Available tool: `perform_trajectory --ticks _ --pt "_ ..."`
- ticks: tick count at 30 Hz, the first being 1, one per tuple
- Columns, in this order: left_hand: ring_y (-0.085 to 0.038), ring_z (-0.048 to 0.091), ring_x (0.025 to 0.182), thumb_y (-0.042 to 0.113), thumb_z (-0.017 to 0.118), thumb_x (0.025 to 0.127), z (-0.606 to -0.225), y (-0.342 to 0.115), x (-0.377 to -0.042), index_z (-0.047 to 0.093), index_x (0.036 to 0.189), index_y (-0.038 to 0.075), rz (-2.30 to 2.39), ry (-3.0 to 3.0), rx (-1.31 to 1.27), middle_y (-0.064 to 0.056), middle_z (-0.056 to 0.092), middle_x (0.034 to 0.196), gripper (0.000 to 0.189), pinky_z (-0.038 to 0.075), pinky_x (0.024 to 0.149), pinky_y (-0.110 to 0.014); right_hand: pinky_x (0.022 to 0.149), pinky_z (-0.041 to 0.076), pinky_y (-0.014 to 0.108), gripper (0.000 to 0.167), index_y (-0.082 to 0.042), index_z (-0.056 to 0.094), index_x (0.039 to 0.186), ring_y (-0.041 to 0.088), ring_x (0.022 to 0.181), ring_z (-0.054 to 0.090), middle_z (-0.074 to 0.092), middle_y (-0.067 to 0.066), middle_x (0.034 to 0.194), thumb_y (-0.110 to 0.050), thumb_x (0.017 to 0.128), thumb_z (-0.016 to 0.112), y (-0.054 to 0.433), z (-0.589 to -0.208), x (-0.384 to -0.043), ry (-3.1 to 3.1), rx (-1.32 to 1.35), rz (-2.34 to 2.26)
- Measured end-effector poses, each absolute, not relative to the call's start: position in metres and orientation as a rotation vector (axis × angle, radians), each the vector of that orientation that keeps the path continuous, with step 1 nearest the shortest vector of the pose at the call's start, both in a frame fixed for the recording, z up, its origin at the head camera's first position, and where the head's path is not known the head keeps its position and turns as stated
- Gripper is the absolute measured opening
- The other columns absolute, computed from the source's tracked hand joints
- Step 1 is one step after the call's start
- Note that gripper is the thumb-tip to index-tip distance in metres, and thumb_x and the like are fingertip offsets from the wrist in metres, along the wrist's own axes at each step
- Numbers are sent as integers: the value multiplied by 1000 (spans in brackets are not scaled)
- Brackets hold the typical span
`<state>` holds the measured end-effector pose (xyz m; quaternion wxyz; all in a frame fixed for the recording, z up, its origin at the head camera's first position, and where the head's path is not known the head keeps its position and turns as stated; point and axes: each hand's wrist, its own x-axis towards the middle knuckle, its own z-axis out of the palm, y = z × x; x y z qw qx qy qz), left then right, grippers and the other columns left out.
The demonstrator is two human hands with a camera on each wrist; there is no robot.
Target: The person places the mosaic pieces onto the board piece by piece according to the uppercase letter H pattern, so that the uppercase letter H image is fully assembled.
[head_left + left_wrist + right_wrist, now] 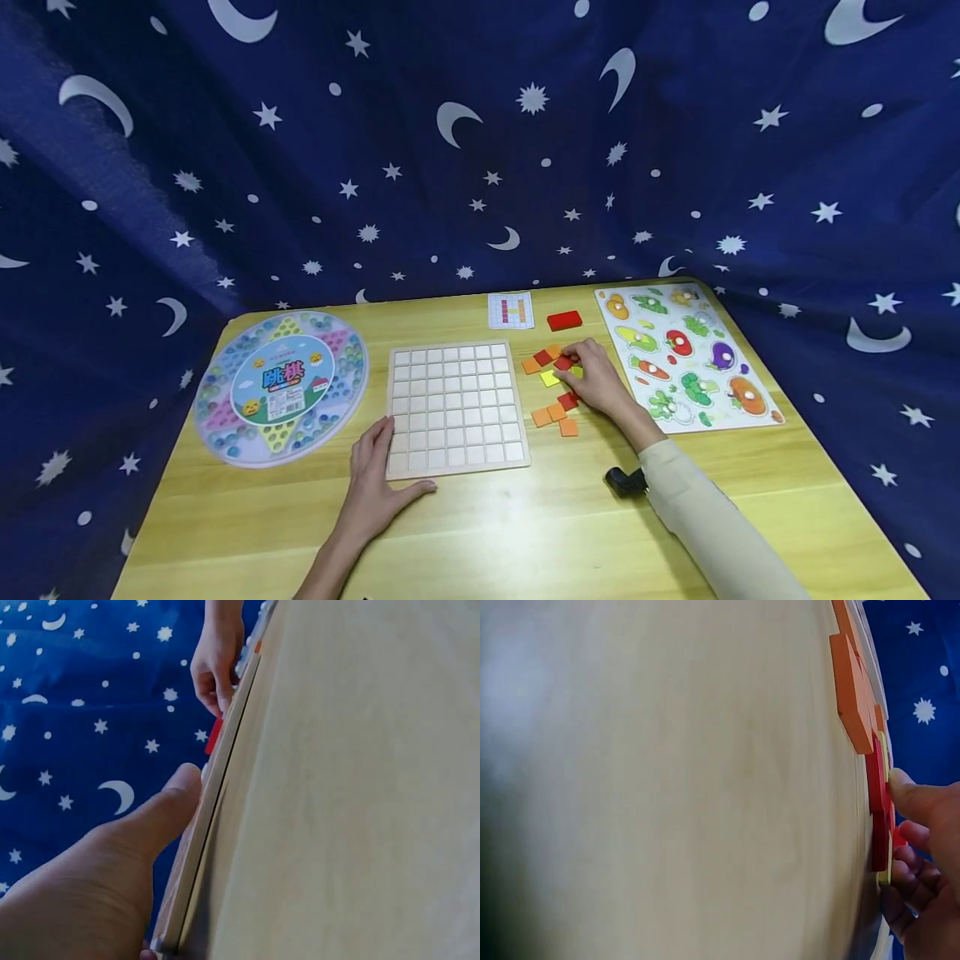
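A square wooden grid board (458,410) with pale cells lies in the middle of the table. My left hand (372,475) is at its lower left corner, fingers along the left edge and thumb spread out past the near edge. Right of the board lie several small square tiles: orange tiles (542,416), red tiles (567,402) and a yellow tile (551,378). My right hand (597,377) reaches over this group, its thumb near the yellow tile and its fingertips by a red tile, with a gap between. In the right wrist view its thumb (915,796) is right at the tile edges.
A printed pattern card (511,311) and a red block (564,321) lie behind the tiles. A vegetable puzzle board (652,346) is at right, a round marble-game box (352,392) at left. A black object (624,482) sits near my right sleeve. A star-patterned cloth (420,208) hangs behind.
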<state>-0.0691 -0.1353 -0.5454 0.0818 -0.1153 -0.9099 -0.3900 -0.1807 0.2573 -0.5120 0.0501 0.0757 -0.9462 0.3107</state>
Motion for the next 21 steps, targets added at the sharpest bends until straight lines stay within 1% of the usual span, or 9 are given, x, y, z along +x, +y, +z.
perform_trajectory --ticks 5,8,13,21 --pt "-33 31 132 49 92 57 -548 -134 -74 29 152 2 -1149 -2714 -320 -17 32 151 123 34 103 -52 90 42 46 32 3 64 111 32 102 50 55 16 107 -17 88 74 258 -512 -183 -2874 206 919" --pt "-32 33 129 47 92 56 -548 -133 -75 30 151 1 -1147 -2711 -301 -17 36 147 122 36 102 -51 90 41 46 30 3 64 110 32 102 50 54 16 106 -15 88 73 259 -514 -182 -2878 199 910" --pt "-30 34 126 46 93 56 -547 -133 -74 31 151 2 -1132 -2736 -274 -17 38 144 122 37 101 -50 89 41 45 30 3 64 110 32 101 50 54 15 105 -16 88 73 259 -518 -182 -2881 200 913" --pt "-31 37 124 48 92 55 -548 -133 -72 34 149 -1 -1061 -2715 -290 -18 41 142 121 37 100 -48 87 46 45 31 5 61 110 32 98 53 55 17 104 -13 87 73 255 -520 -184 -2854 192 946"
